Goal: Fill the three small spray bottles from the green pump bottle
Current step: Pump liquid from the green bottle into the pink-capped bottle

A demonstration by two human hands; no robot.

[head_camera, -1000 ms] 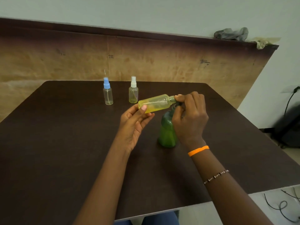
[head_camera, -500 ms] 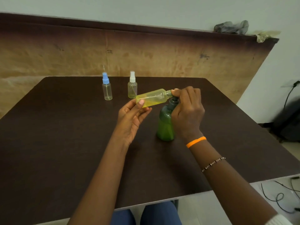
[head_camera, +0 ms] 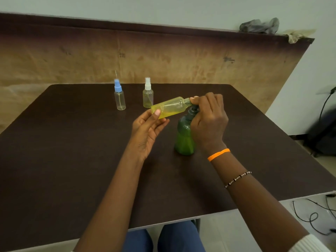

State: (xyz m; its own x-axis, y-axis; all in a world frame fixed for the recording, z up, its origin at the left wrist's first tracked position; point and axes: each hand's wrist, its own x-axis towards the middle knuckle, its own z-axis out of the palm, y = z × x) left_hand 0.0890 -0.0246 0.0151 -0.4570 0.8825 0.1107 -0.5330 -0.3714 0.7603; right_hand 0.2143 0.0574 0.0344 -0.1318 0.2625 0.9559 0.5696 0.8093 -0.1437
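The green pump bottle (head_camera: pixel 184 137) stands upright at the middle of the dark table (head_camera: pixel 72 160). My right hand (head_camera: pixel 209 122) curls over its pump head and hides the top. A small yellow spray bottle (head_camera: pixel 171 109) without its cap lies nearly level in the air, its open neck by my right thumb at the pump. My left hand (head_camera: pixel 147 131) holds this bottle by its base between thumb and fingers. Further back stand a small clear bottle with a blue spray cap (head_camera: pixel 119 96) and one with a white spray cap (head_camera: pixel 148 96), both upright.
A worn brown board (head_camera: pixel 163 57) rises behind the table's far edge, with crumpled cloths (head_camera: pixel 260 26) on top at the right. Cables (head_camera: pixel 312 215) lie on the floor at the right, and a dark bag (head_camera: pixel 325 135) sits beside the table.
Both hands and the yellow bottle stay at the pump. The view has shifted slightly; the bottle's tilt looks about the same.
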